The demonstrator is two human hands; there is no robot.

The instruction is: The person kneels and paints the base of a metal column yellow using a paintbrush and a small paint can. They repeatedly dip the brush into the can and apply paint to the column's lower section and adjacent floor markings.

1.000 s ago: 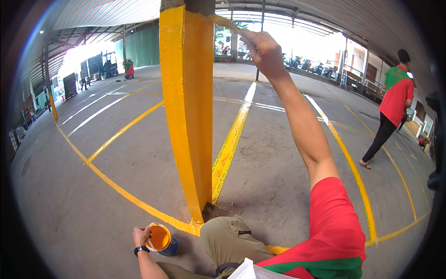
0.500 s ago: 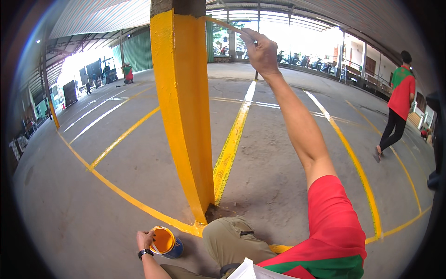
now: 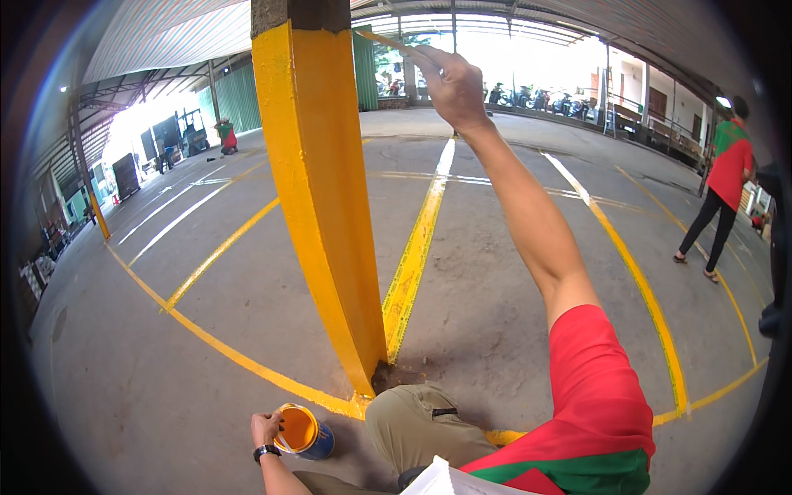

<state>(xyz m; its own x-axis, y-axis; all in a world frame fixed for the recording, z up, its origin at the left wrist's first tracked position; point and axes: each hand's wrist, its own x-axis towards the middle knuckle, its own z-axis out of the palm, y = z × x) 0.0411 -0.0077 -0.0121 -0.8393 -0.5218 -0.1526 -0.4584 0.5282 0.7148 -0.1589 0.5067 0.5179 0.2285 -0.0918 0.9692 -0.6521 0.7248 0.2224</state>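
A square column (image 3: 326,181) stands before me, coated yellow up to a bare grey top. My right hand (image 3: 456,85) is raised beside it, closed around a slim paintbrush (image 3: 389,42). The brush's yellowish tip points left at the column's upper right edge, with a narrow gap showing between them. Low on the left, my left hand (image 3: 266,428) is closed at the rim of a small blue paint bucket (image 3: 320,444), which holds yellow-orange paint. A whitish strip shows by those fingers, perhaps the bucket's handle.
Yellow lines (image 3: 239,356) cross the grey floor; one strip (image 3: 412,272) edged with measuring-tape-like markings runs away from the column base. A person (image 3: 730,165) in red and green stands at right, another (image 3: 226,137) crouches far left. Motorbikes (image 3: 536,99) stand at the back.
The brush tip has come slightly away from the column's edge. My view has shifted a little. The person at right has moved farther right. My left hand stays on the bucket.
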